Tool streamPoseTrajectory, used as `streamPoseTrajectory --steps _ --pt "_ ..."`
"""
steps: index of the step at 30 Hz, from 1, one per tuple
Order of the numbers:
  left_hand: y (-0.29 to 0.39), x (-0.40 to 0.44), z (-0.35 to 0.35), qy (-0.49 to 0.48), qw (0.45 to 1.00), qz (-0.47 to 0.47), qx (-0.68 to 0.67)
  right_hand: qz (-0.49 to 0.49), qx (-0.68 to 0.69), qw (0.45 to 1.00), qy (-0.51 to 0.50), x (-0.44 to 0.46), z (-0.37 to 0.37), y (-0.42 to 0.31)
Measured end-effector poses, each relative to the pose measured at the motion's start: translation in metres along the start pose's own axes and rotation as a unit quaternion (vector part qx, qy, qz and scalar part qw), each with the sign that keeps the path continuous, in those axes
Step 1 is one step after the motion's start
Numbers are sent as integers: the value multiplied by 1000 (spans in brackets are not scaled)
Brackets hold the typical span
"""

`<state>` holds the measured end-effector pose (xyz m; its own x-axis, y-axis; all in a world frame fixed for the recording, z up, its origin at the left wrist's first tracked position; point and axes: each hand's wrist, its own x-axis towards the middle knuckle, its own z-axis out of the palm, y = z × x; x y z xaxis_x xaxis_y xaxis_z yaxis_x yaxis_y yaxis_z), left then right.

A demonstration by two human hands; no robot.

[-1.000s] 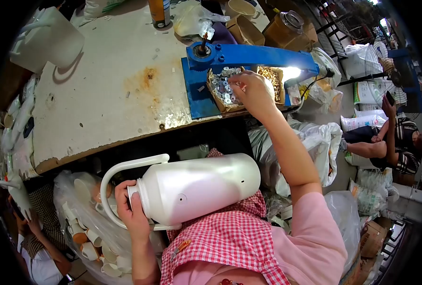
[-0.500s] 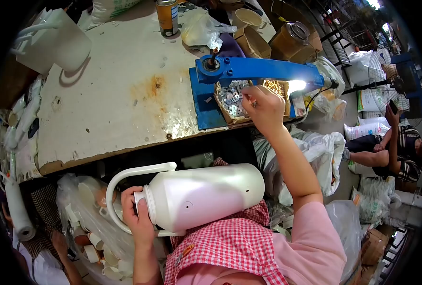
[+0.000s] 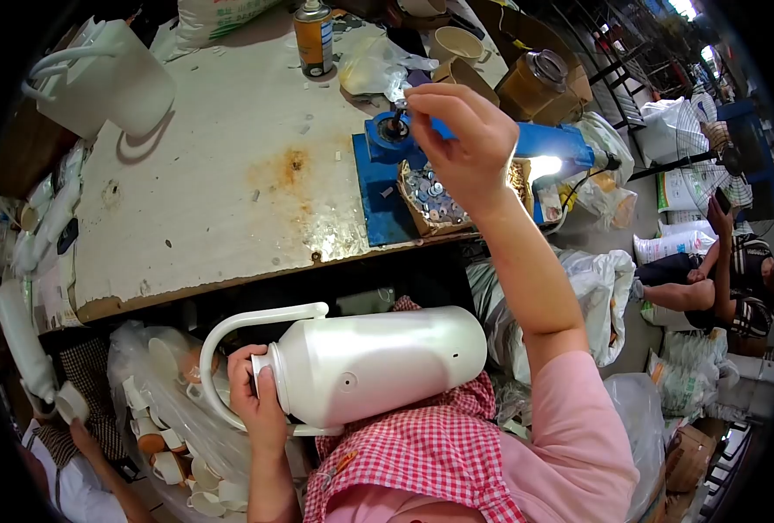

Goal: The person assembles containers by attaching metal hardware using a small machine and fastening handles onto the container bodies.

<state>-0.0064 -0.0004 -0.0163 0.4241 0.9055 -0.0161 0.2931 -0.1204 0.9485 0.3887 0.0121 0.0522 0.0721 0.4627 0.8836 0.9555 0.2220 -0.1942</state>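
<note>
A white bottle-shaped shell [image 3: 387, 357] with a curved handle [image 3: 217, 349] lies on its side across my lap. My left hand [image 3: 260, 405] is wrapped round its neck. My right hand [image 3: 467, 139] is raised over the blue machine [image 3: 548, 144], its thumb and forefinger pinched beside the upright metal pin [image 3: 397, 120]; what they hold is too small to name. Below that hand, a box of small metal washers [image 3: 435, 199] sits on the machine's base, and part of a box of brass-coloured pieces [image 3: 519, 181] shows behind my wrist.
The worn worktable [image 3: 221, 166] bears a spray can [image 3: 314, 39], a plastic bag [image 3: 378, 68] and white jugs [image 3: 125, 78]. Bags of white cups [image 3: 169, 436] stand below left. One person [image 3: 735, 270] sits at the right; another person's hand [image 3: 82, 440] holds a white part at lower left.
My right hand has risen from the washer box to the top of the metal pin. My left hand keeps its hold on the shell's neck. The view has shifted slightly.
</note>
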Motion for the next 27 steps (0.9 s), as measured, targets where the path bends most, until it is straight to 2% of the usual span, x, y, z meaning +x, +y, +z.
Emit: streamPoseTrajectory --steps 4,6,12,16,18,19,20,21,22,24,26,27 --pt "-1 1 -1 -7 1000 -2 -2 -8 -38 999 21 4 -4 5" --pt "-1 1 0 -6 1000 -3 -3 -59 -84 995 -15 6 -4 5" --pt "4 2 1 -3 1000 2 9 -92 -128 987 -34 1 -3 8" --pt "4 3 0 -1 1000 -5 8 -109 -142 984 -11 1 -4 7" --pt "2 3 -11 4 1000 0 -10 -8 -74 997 28 -6 -15 -8" --pt "0 4 -19 10 999 5 -33 78 -24 997 -3 -16 -28 -22" --pt "6 3 -31 56 998 12 -27 161 27 986 -34 -32 -44 -37" --pt "10 2 -50 115 991 -59 -46 229 54 967 -96 -52 -57 -48" --pt "16 1 -68 174 974 -132 -63 295 83 938 -160 -70 -66 -61" --pt "38 6 -88 270 948 -133 -107 421 194 844 -269 -81 -64 -90" --pt "44 17 -106 277 946 -124 -113 471 425 731 -254 -90 -39 -111" --pt "49 28 -107 287 940 -118 -144 472 469 719 -202 -78 -25 -123"
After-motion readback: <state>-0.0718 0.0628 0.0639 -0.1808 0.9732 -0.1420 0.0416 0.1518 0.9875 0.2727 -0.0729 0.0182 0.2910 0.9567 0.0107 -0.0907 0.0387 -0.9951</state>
